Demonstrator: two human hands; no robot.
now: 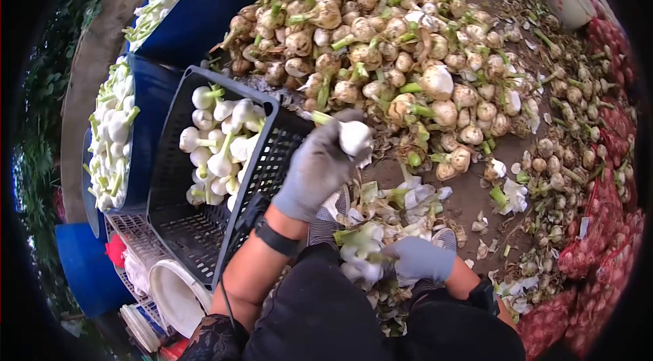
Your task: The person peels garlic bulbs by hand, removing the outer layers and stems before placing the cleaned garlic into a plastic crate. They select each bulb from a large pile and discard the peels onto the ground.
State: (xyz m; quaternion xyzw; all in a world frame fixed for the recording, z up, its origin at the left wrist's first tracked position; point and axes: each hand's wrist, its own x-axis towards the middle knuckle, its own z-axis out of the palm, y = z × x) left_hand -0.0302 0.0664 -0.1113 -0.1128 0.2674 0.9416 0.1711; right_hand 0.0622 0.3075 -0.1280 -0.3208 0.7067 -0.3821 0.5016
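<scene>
While the left hand (pixel 320 167) in its grey glove is raised at the centre of the frame, it grips a cleaned white garlic bulb (pixel 354 136) between closed fingers, with the green stalk (pixel 320 117) sticking out toward the upper left. That long axis points straight at the black plastic crate (pixel 269 164), which lies just to the left of the hand and already holds a heap of trimmed white bulbs (pixel 214 140). The left hand is clearly the nearer one to the crate. Lower in the frame, the gloved right hand (pixel 418 259) rests closed over peeled husks and leaf scraps (pixel 364 242) near the person's knees; I cannot tell whether it holds a tool. Above, filling the upper middle, lies a big pile of untrimmed garlic (pixel 381 41) on the ground. Blue tubs (pixel 153 99) of cleaned bulbs sit at the upper left.
</scene>
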